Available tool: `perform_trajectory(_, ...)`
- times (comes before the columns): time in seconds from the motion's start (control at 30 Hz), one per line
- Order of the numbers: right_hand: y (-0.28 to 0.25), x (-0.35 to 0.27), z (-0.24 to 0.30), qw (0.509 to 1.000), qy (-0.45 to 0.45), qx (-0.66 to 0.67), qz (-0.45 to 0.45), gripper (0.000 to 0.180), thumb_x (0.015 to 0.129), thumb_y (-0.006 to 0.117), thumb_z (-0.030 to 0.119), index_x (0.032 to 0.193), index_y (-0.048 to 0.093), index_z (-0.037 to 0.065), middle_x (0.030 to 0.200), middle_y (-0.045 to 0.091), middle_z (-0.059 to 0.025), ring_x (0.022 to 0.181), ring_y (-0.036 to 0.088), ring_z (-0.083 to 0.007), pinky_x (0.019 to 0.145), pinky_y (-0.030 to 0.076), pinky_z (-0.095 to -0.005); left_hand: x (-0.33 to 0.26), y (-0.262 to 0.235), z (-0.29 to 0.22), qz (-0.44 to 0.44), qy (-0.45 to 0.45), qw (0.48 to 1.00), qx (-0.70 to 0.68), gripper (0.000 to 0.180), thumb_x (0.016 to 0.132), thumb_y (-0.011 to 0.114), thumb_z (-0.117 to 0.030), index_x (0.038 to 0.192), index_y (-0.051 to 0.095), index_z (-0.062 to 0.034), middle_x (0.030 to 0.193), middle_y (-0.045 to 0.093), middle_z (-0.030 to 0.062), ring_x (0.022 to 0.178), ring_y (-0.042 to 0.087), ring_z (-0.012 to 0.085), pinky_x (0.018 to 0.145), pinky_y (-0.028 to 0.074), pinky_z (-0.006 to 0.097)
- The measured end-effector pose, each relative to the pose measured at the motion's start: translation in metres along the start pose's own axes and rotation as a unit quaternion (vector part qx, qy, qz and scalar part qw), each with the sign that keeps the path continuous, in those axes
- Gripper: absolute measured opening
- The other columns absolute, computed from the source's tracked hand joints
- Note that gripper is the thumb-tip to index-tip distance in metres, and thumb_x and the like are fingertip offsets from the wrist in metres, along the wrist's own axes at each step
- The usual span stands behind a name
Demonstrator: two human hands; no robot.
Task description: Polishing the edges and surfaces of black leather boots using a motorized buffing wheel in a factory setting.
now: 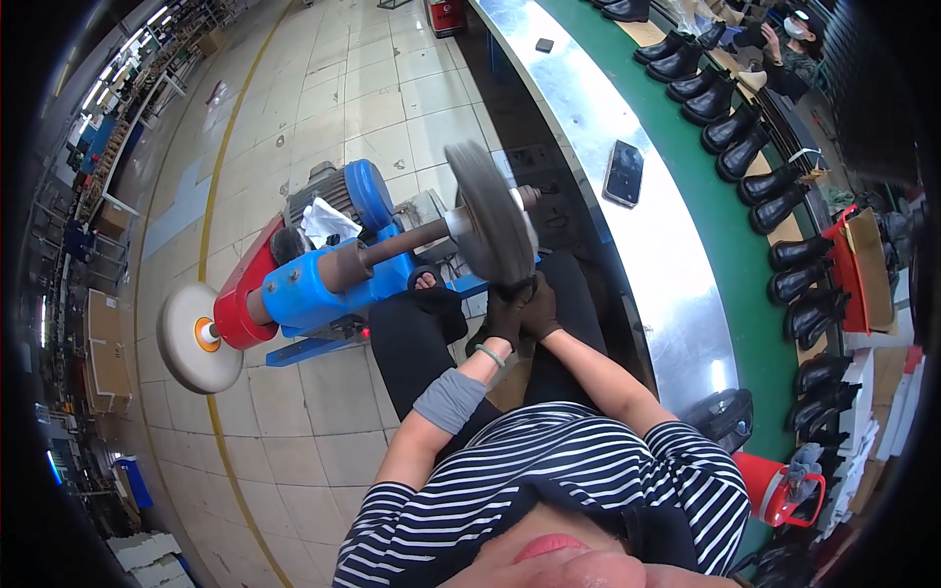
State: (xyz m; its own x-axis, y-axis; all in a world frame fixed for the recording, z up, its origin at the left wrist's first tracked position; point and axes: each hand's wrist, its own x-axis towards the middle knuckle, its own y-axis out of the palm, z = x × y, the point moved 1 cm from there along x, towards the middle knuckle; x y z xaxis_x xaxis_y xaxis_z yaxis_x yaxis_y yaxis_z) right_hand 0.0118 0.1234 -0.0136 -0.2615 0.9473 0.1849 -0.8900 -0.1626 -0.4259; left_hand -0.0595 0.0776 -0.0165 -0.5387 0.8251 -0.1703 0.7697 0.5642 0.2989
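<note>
My left hand (504, 320), in a dark brown glove, and my right hand (539, 309), gloved the same way, are close together at the lower edge of a grey buffing wheel (487, 216). The wheel is blurred as if turning. Both hands are closed around a small black piece (515, 289) pressed up against or just under the wheel; most of it is hidden by gloves and wheel, so its kind is unclear. The wheel sits on the right end of the shaft of a blue and red buffing machine (304, 289). A cream wheel (196, 338) is on its left end.
A metal-topped bench (676, 265) runs along my right, with a phone (624, 174) on it. Beyond, a green conveyor (676, 127) carries several black boots (742, 155). A red mug (781, 490) stands near my right elbow. A co-worker (789, 54) is at the far right.
</note>
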Motion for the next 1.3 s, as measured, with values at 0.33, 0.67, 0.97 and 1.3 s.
perform_trajectory(0.33,-0.017,0.003,-0.008,1.0,-0.004,0.006,-0.01,0.04,0.071,0.07,0.024,0.099,0.051,0.003,0.084,0.064,-0.0188,0.082,0.064,-0.0363,0.07,0.05,-0.0416,-0.005,0.019,-0.003,0.041,0.0,0.998,-0.052,0.05,0.077,0.073,-0.016,0.118,0.048,-0.0042,0.113,0.057,0.0075,0.102,0.055,0.0171,0.089,0.043,0.031)
perform_trajectory(0.67,-0.109,0.025,0.03,0.995,-0.02,-0.021,-0.092,0.058,0.058,0.078,0.028,0.103,0.051,0.003,0.087,0.064,-0.0186,0.082,0.064,-0.0341,0.072,0.051,-0.0392,-0.021,0.06,-0.027,0.174,-0.019,0.984,-0.04,0.045,0.087,0.062,-0.022,0.124,0.045,-0.0033,0.117,0.054,0.0077,0.109,0.051,0.0163,0.095,0.038,0.03)
perform_trajectory(0.97,-0.278,0.075,-0.04,0.934,0.28,-0.197,-0.1,0.082,0.06,0.07,0.047,0.115,0.045,-0.007,0.1,0.06,-0.0281,0.094,0.061,-0.0366,0.083,0.049,-0.0397,-0.014,0.057,0.014,0.333,0.174,0.874,0.308,0.038,0.08,0.056,0.002,0.118,0.054,-0.0038,0.116,0.052,0.0174,0.104,0.057,0.0286,0.085,0.049,0.032)
perform_trajectory(1.3,-0.38,0.183,-0.166,0.861,0.297,0.365,-0.194,0.041,0.081,0.064,0.039,0.104,0.054,0.006,0.075,0.05,-0.0063,0.06,0.05,-0.0203,0.061,0.046,-0.0377,0.004,0.026,0.029,0.322,-0.009,0.9,0.294,0.034,0.092,0.044,-0.009,0.125,0.042,0.0001,0.114,0.056,0.0123,0.099,0.06,0.019,0.077,0.051,0.028)
